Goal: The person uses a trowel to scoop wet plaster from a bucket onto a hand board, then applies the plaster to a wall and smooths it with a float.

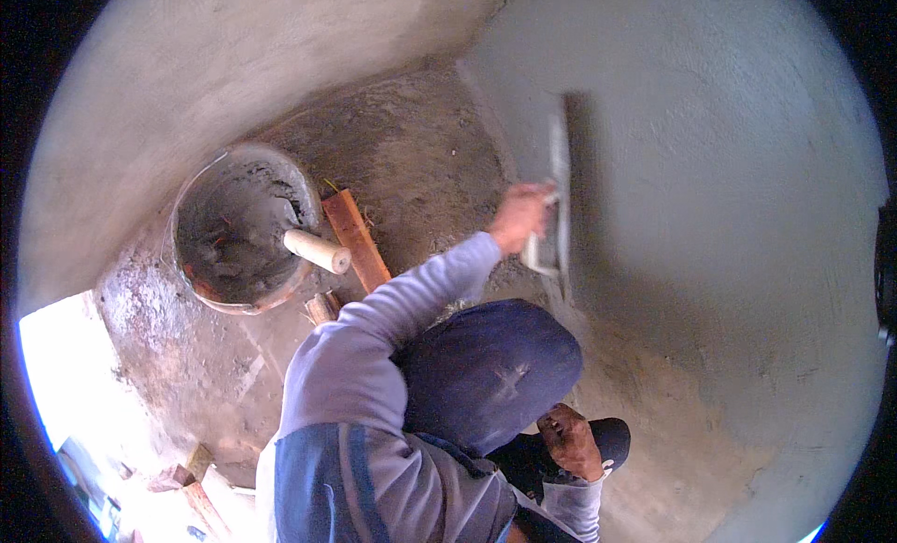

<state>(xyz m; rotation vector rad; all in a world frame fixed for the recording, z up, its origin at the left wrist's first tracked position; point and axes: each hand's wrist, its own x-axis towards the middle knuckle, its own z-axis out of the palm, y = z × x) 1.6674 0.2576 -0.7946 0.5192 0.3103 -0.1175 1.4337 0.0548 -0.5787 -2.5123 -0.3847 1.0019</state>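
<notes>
My left hand grips the pale handle of a plastering trowel. The trowel's long blade stands edge-on to me along the smooth grey plastered wall, slightly blurred, with a dark shadow beside it. My left arm, in a light grey-purple sleeve, reaches across beside a dark-clothed knee. Lower down, my right hand is closed with its fingers curled, next to a dark rounded thing with white marks. Whether anything is inside those fingers is hidden.
To the left stands a bucket with wet grey mortar; a wooden-handled tool leans in it. A reddish wooden board lies beside it on the rough, dirty floor. Another wall rises behind. Wood scraps lie at lower left.
</notes>
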